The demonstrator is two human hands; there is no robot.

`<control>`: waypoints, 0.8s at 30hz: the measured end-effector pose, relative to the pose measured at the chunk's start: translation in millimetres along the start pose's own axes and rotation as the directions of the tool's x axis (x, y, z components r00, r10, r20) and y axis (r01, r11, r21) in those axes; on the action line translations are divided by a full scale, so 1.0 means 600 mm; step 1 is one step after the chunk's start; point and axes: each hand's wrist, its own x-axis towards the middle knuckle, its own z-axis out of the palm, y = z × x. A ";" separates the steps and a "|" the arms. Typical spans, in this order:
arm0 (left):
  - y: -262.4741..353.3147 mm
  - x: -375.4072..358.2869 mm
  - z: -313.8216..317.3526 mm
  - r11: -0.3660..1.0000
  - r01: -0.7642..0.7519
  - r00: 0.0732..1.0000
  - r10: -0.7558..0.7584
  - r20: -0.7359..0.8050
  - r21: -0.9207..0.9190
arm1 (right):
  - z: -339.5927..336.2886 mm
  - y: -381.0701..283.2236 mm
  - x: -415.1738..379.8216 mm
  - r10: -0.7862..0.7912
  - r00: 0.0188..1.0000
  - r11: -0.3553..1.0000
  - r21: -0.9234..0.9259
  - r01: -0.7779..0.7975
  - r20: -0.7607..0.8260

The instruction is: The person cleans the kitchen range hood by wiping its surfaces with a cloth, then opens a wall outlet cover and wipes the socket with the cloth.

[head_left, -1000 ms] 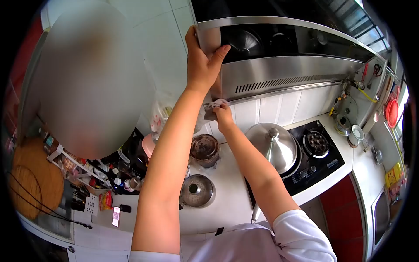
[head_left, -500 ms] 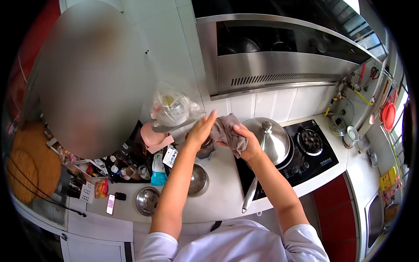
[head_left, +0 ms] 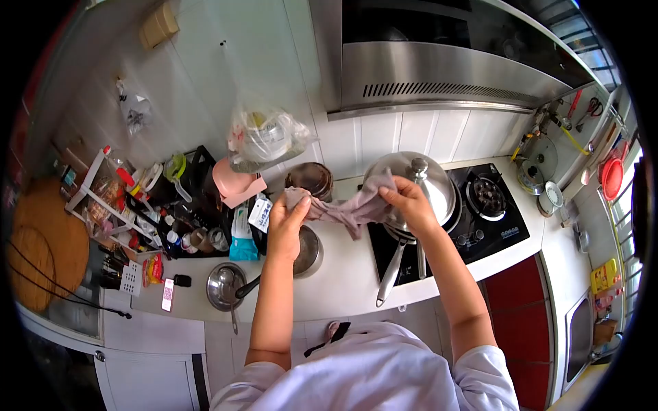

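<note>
A greyish-mauve cloth [head_left: 353, 211] hangs stretched between my two hands above the counter. My left hand [head_left: 284, 229] is closed on its left end, and my right hand [head_left: 410, 205] pinches its right end. Right behind my right hand, a domed steel lid [head_left: 437, 195] covers a long-handled pan on the stove. Beyond the cloth stands a dark, stained round pot [head_left: 312, 178]. A small saucepan [head_left: 310, 257] sits beside my left wrist, partly hidden by that arm.
A black gas hob [head_left: 473, 236] with a bare burner lies to the right, under a steel range hood [head_left: 439, 75]. A steel bowl [head_left: 225, 284], a phone [head_left: 168, 294], a pink container [head_left: 233, 181] and several bottles crowd the left. A plastic bag [head_left: 271, 140] hangs on the wall.
The cloth, bunched in my right hand before, is now spread between both hands. My left hand has closed on one end. The view has shifted, and the large blurred patch at upper left is gone.
</note>
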 end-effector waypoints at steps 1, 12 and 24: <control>0.001 -0.010 -0.006 1.000 0.009 1.000 -0.009 -0.009 0.000 | 0.004 0.001 -0.002 0.012 0.998 0.998 0.064 -0.008 -0.059; -0.065 -0.054 -0.016 0.974 0.042 0.973 -0.090 0.213 0.222 | 0.075 0.001 -0.003 0.071 0.972 0.970 -0.241 -0.015 0.225; -0.033 -0.069 -0.012 0.931 0.308 0.909 -0.227 0.349 -0.195 | 0.056 -0.009 0.019 0.159 0.896 0.966 -0.254 -0.054 0.415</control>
